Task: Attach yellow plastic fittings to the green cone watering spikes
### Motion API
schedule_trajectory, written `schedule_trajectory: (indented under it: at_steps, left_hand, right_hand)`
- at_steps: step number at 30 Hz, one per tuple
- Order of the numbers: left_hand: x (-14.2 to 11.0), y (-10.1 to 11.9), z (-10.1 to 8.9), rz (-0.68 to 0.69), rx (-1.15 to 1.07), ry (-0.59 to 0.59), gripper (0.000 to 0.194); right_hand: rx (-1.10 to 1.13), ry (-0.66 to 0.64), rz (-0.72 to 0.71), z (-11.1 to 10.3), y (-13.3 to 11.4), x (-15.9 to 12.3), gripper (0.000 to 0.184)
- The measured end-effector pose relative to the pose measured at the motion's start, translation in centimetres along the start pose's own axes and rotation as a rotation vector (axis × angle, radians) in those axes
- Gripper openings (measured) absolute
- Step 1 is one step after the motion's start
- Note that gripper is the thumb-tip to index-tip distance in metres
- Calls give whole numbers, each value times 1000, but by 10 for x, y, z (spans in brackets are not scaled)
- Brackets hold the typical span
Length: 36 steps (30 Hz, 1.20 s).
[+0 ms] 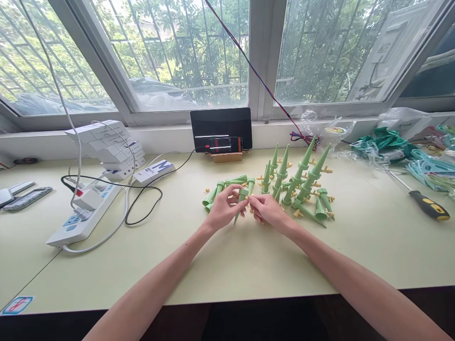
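My left hand [227,204] is closed around a green plastic watering spike [238,215], its tip slanting down toward the table. Against it, my right hand [266,207] pinches at the spike's upper end; a bit of yellow shows between the fingertips, too small and covered to name. Just beyond my right hand stand several green spikes [304,182] with points up and yellow valves [325,169] sticking out sideways. More green spike pieces [213,195] lie in a loose heap behind my left hand. A short green piece [320,210] rests to the right of the standing ones.
A tablet [220,121] and a phone [227,144] lean at the window sill. On the left are a power strip [85,218], cables and stacked white boxes [113,149]. A screwdriver [428,204] and plastic-wrapped items [432,168] lie at the right. The table's front edge is near my forearms.
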<state>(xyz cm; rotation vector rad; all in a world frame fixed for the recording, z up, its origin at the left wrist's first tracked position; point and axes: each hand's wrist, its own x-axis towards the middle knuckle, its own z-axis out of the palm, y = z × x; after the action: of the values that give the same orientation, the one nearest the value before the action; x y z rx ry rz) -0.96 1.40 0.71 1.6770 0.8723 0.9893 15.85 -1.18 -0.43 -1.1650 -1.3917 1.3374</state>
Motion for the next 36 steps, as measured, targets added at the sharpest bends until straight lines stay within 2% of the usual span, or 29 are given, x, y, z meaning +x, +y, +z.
schedule_trajectory:
  at_steps: [10, 16, 20, 27, 36]
  left_hand:
    - [-1, -1, 0, -14, -46, -3, 42]
    - [0, -1, -1, -23, -61, -2, 43]
    - [0, 1, -1, -41, -91, 7, 42]
    - [1, 3, -3, -148, -226, 61, 41]
    - [4, 2, -6, -197, -264, 173, 39]
  right_hand:
    - [141, -32, 65, -1, -3, -1, 53]
    - [92, -32, 39, -1, -1, -1, 53]
    - [21, -5, -22, 0, 0, 0, 51]
    - [-204, 184, -254, 2, -4, -5, 41]
    - [-304, 225, -310, 5, -7, -9, 33]
